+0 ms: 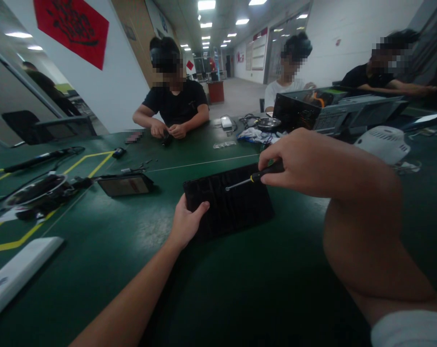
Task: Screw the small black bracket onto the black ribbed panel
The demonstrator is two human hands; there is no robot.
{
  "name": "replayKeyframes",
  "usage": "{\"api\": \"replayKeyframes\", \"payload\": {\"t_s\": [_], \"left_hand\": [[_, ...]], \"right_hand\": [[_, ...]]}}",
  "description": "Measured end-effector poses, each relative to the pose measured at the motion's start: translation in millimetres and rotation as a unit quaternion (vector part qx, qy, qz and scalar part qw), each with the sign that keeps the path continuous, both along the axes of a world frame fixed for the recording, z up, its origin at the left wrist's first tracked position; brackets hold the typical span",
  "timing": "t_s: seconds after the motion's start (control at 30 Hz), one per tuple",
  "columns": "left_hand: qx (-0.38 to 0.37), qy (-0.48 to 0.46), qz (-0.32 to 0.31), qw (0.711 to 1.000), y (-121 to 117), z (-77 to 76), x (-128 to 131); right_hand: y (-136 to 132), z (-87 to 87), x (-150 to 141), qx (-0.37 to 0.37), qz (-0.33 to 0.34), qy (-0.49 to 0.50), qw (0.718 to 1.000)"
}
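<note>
Steadying left hand: the bare left hand (pixel 185 219) is clamping the near-left edge of a flat, black, rectangular panel (pixel 240 207), thumb lying over the top face, fingers going out of sight beneath.
Driving right hand: the bare right hand (pixel 300 156) is closing round the black handle of a slim screwdriver (pixel 252 178) with a yellow collar and thin metal shaft, thumb and forefinger pinching near the collar.
Panel: sitting in front of the wearer, over the dark green tabletop (pixel 160 270), between the two hands; whether fully flat or slightly raised, can't tell.
Shaft tip: pointing at the panel's ribbed upper half, a small round shiny bit showing at the end; firm contact, can't tell.
Shaft angle: leaning low across the panel; standing it more upright would probably be giving a squarer seat and less slipping.
Grip advice: left thumb is best pressing flat and staying out of the tip's line; right fingertips are best turning lightly, wrist relaxed, push going straight down the shaft.
Slip risk: a shallow tip could be skating over the dark plastic-looking ribs.
Tablet-like device: a dark-framed one (pixel 126 185) is standing left of the panel, small loose metal bits (pixel 144 166) lying just behind.
</note>
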State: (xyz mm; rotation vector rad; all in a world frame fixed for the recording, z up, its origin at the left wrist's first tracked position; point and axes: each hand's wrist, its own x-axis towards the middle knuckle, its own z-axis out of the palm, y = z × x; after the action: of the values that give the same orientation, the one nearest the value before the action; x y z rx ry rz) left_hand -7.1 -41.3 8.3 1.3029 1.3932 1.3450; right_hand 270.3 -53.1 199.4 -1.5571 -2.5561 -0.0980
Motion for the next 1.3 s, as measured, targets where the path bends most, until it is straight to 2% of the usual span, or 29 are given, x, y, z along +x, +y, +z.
{"api": "replayKeyframes", "payload": {"t_s": [0.23,0.57,0.7,0.8,0.9,1.1,1.3], "left_hand": [[-0.008,0.005,0.003,1.000,-1,1.2,0],[-0.002,0.013,0.002,1.000,-2,2.1,1],[0.003,0.007,0.002,1.000,-2,1.1,1],[0.002,-0.001,0.001,1.000,-2,0.3,1],[0.005,-0.003,-0.001,1.000,-1,-0.5,1],[0.002,-0.010,0.003,1.000,-1,0.7,2],[-0.002,-0.005,0.000,1.000,-2,1.9,2]], "right_hand": [[-4,-1.0,0,0.012,-0.013,-0.019,1.000],[0,-4.4,-4,0.007,-0.050,-0.101,0.994],[2,-3.8,1,0.010,-0.032,-0.058,0.998],[3,-0.8,11,0.001,0.016,-0.006,1.000],[3,1.2,21,0.004,0.052,0.005,0.999],[3,0.9,23,0.036,0.019,0.002,0.999],[5,0.0,13,0.048,0.023,0.005,0.999]]}}
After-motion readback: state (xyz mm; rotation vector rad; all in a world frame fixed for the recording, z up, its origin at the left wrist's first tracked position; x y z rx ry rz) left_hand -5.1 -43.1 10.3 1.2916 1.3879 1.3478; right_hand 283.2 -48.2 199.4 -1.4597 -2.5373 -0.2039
